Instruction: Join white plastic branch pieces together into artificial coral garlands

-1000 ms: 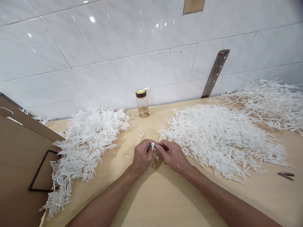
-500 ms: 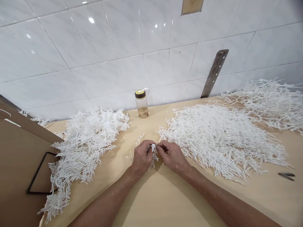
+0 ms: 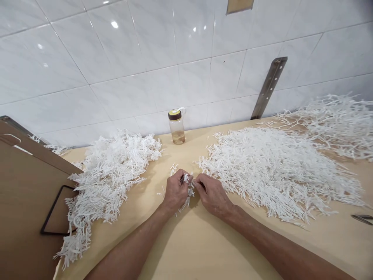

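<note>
Close together above the table, both hands work at small white branched plastic pieces. My left hand is closed, with a white branched piece poking up between thumb and forefinger. A dark sliver shows inside that grip, too small to name. My right hand is closed in a pinch at the white strands, its fingertips nearly touching the left ones. More white sprigs show just below the fingertips; whether they are held or lie on the table I cannot tell. A few loose sprigs lie just beyond my left hand.
White branched pieces form a heap on the left and a wider heap on the right. Longer strands lie at the far right. A bottle stands near the tiled wall. Small dark snips lie at right; a brown box stands left.
The white piece in my left hand has shifted slightly left and apart from my right fingertips. The view has turned a little; both hands remain closed together.
</note>
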A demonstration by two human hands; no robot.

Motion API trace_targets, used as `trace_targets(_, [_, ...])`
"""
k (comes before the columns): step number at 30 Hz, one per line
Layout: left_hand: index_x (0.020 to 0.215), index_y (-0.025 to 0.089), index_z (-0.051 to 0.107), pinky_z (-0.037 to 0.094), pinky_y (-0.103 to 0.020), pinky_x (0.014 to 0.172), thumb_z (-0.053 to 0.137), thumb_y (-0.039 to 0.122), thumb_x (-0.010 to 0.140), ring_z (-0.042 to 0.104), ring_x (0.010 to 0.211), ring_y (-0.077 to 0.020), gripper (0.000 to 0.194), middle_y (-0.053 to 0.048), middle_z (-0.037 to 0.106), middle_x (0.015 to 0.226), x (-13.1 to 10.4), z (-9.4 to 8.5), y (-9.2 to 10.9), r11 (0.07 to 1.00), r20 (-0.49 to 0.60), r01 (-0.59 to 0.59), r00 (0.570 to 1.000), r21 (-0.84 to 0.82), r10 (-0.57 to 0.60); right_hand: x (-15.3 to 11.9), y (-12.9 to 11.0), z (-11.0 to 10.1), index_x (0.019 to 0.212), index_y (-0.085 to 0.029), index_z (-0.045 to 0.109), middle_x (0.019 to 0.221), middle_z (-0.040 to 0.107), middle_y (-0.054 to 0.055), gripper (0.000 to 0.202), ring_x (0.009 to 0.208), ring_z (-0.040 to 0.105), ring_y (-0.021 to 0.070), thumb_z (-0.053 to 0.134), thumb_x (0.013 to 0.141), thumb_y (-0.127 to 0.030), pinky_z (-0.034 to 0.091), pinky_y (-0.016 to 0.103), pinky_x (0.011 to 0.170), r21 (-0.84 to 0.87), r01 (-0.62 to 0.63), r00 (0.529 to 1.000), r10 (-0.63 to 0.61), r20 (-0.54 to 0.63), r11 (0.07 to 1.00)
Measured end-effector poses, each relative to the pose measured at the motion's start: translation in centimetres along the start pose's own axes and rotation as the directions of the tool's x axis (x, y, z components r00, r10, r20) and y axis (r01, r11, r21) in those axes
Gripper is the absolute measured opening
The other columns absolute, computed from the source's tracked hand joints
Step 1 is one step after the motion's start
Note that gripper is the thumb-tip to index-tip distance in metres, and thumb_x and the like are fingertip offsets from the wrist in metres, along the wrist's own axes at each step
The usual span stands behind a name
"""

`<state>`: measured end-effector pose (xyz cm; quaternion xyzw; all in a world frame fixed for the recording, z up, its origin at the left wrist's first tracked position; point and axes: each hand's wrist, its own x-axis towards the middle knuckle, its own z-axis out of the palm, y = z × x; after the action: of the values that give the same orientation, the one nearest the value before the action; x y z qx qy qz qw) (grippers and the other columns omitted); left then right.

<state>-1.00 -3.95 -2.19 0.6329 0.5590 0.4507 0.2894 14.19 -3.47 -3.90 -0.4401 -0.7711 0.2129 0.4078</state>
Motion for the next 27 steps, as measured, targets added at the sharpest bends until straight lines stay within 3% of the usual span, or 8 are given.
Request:
trace_targets(4, [0.075,0.019,0.058,0.038,-0.023,0.057,0.052,0.026,0.086,0.047,0.059,-0.0115,0.014,0.003,0.054,0.062,0.4,-0.6,-0.5,0.986,-0.007,-0.097,0.995,0.138,0.099,-0.4,-0.2,0.1,0.076,-0.021,0.05,0.07,0.056,0.0,0.023,0.063,0.051,0.0158,0.041,0.097,-0.024,0.038,0.028,0.062,-0.009,0.049,0.999,-0.049,0.002,0.999])
trace_targets(7, [0.071,0.019,0.056,0.036,-0.022,0.055,0.055,0.03,0.084,0.046,0.058,-0.0113,0.017,0.004,0.052,0.059,1.3,-1.7,-1.2,0.988,-0.142,-0.005,0.99,0.153,0.027,-0.9,-0.7,-0.1,0.077,-0.021,0.05,0.071,0.056,0.001,0.023,0.062,0.051,0.0158,0.042,0.098,-0.025,0.038,0.028,0.06,-0.026,0.064,0.998,-0.064,-0.001,0.998])
trace_targets(9, [0.071,0.019,0.056,0.036,-0.022,0.053,0.058,0.037,0.085,0.044,0.056,-0.0106,0.022,0.005,0.05,0.058,1.7,-2.3,-1.6,0.996,-0.183,0.045,0.983,0.075,-0.031,-0.9,-0.9,-0.3,0.077,-0.021,0.052,0.07,0.057,0.001,0.023,0.062,0.052,0.0158,0.044,0.097,-0.026,0.039,0.028,0.06,-0.03,0.042,0.998,-0.044,-0.037,0.999])
trace_targets(13, [0.078,0.018,0.06,0.039,-0.021,0.052,0.063,0.046,0.083,0.045,0.054,-0.0094,0.029,0.005,0.052,0.061,1.7,-2.4,-1.8,0.986,-0.08,0.052,0.995,-0.158,-0.065,-0.3,-0.9,-1.1,0.079,-0.021,0.059,0.072,0.063,0.001,0.019,0.064,0.056,0.0158,0.052,0.094,-0.028,0.043,0.028,0.062,-0.006,0.032,0.99,-0.033,-0.137,0.999])
trace_targets(18, [0.077,0.018,0.06,0.037,-0.021,0.049,0.066,0.05,0.081,0.042,0.051,-0.0082,0.034,0.005,0.05,0.058,1.1,-1.4,-1.4,0.972,-0.033,0.09,0.994,-0.216,-0.099,0.6,-0.1,-2.4,0.086,-0.021,0.066,0.082,0.07,0.002,0.012,0.063,0.06,0.0148,0.056,0.092,-0.026,0.047,0.028,0.064,-0.03,-0.006,0.975,-0.001,-0.224,1.0])
trace_targets(23, [0.078,0.017,0.061,0.036,-0.021,0.047,0.069,0.049,0.079,0.041,0.047,-0.0076,0.033,0.006,0.049,0.055,0.8,-0.7,-1.0,0.952,0.029,0.138,0.99,-0.274,-0.135,1.0,0.2,-2.7,0.101,-0.018,0.066,0.099,0.07,0.008,0.02,0.067,0.061,0.0167,0.05,0.092,-0.025,0.049,0.032,0.068,-0.136,-0.05,0.97,0.015,-0.244,0.989])
trace_targets(27, [0.079,0.016,0.063,0.038,-0.02,0.049,0.069,0.043,0.079,0.045,0.049,-0.008,0.028,0.005,0.052,0.058,0.8,-0.5,-0.9,0.95,0.003,0.115,0.993,-0.292,-0.119,0.8,-0.9,-2.4,0.085,-0.018,0.063,0.078,0.067,0.004,0.022,0.059,0.057,0.0155,0.05,0.092,-0.034,0.045,0.03,0.062,-0.088,-0.094,0.979,0.076,-0.191,0.992])
